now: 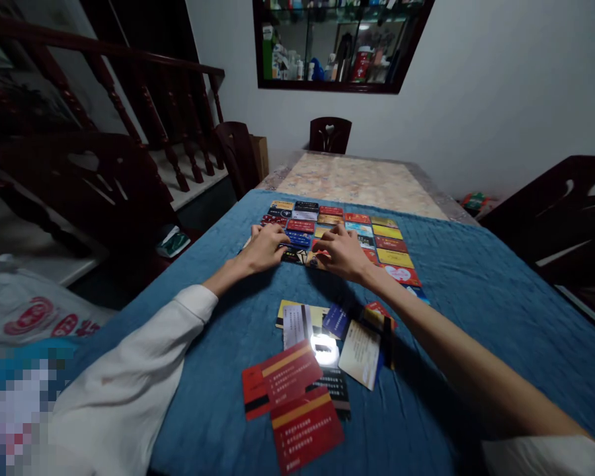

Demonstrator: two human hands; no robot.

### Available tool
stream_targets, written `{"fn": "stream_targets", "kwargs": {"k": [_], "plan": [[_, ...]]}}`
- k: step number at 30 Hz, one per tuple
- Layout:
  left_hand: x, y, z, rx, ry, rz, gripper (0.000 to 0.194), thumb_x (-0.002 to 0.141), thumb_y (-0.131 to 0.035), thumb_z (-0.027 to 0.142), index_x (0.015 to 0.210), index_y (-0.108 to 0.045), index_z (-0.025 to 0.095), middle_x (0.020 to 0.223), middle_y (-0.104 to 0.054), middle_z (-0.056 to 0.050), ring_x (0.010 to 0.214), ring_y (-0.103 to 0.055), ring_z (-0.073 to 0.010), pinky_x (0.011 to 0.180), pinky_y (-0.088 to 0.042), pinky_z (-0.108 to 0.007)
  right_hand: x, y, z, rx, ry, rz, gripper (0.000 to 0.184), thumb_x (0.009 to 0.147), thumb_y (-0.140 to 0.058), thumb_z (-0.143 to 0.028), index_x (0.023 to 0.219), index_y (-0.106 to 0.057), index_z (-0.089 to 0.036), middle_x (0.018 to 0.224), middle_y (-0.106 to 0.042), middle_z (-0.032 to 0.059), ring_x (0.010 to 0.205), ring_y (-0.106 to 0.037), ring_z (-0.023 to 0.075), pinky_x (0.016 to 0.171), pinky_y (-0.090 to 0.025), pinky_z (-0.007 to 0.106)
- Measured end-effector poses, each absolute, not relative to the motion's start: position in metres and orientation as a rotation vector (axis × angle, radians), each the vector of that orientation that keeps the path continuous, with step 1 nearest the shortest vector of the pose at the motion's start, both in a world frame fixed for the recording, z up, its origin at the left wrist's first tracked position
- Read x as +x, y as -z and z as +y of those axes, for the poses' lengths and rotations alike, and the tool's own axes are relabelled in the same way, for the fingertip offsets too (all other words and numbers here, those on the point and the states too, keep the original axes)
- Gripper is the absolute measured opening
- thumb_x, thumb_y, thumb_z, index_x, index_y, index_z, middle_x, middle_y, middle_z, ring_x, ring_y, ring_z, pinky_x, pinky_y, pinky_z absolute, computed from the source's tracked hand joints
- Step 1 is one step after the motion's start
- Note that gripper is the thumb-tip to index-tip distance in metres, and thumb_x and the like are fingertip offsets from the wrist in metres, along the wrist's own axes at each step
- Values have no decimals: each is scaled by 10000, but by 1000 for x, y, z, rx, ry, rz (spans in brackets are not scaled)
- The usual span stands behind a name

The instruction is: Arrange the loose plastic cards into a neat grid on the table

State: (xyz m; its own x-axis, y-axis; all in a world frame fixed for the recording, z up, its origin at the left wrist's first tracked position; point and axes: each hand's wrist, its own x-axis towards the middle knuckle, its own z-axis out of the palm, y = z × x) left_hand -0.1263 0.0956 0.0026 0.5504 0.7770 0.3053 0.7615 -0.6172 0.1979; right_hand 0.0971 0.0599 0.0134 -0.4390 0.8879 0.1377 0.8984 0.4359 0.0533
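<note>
Rows of colourful plastic cards lie in a grid on a blue cloth. My left hand (266, 248) rests at the grid's left side, palm down, its fingers bent and apart at the left end of a blue card (298, 239). My right hand (346, 252) arches over the middle columns, fingers bent and spread, the tips close to the blue card's right end. Both hands hide some cards beneath them. Closer to me is a loose, overlapping pile with a red card (307, 430), a white card (359, 354) and a dark blue card (337, 318).
The blue cloth (203, 396) covers the near part of a table with a marble-patterned top (352, 175). Dark wooden chairs (330, 135) stand around it. A white plastic bag (39, 304) is at the left, beside a wooden railing (109, 49). Light glares on the pile.
</note>
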Motion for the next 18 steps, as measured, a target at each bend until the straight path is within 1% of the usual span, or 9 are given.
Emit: {"fn": "stream_targets", "kwargs": {"k": [2,4,8,11,15,17,18], "plan": [[-114,-5,80,2755,-563,1260,196,878,-571,187,1000,-725,173,1081,-650,-91,1077,-559,-273,951,-320,-472,107,-12,48,-1593,166,-2575,271,932,-506,-277,1090,-724,-242,1168,-673,101,1147,-416,316,851,-297,424],[-102,-8,63,2788,-544,1198,212,900,-533,174,1003,-719,174,1072,-644,-87,1051,-553,-260,941,-314,-469,117,-7,37,-1548,143,-2560,255,929,-520,-275,1072,-728,-241,1150,-680,98,1140,-423,314,828,-301,416],[-81,-10,31,2843,-445,1069,184,902,-541,179,992,-699,154,1090,-630,-99,1063,-534,-261,939,-310,-473,141,6,17,-1415,117,-2514,213,902,-562,-246,1032,-730,-230,1079,-696,91,1083,-445,307,802,-311,416],[-67,-7,8,2880,-409,949,165,901,-550,185,988,-689,161,1079,-626,-98,1076,-523,-265,933,-320,-472,158,15,3,-1280,52,-2509,202,889,-572,-221,1025,-722,-234,1023,-699,84,1055,-453,298,817,-334,422],[-51,0,-24,2968,-342,794,166,916,-568,264,974,-680,155,1083,-625,-117,1056,-521,-276,942,-334,-495,174,21,-16,-1080,-123,-2534,231,873,-561,-161,1037,-706,-236,1010,-694,76,1008,-475,262,869,-376,440],[-45,2,-39,3009,-301,713,213,919,-578,334,932,-671,143,1084,-621,-128,1053,-520,-283,943,-344,-503,177,22,-25,-1026,-212,-2524,240,872,-541,-141,1032,-700,-225,1025,-693,81,1012,-479,256,898,-385,460],[-43,3,-46,3022,-293,679,247,922,-576,368,903,-665,138,1049,-623,-129,1038,-521,-286,941,-351,-509,178,22,-30,-1013,-248,-2520,252,872,-528,-134,1033,-699,-224,1038,-693,83,1028,-477,259,908,-387,472]]}}
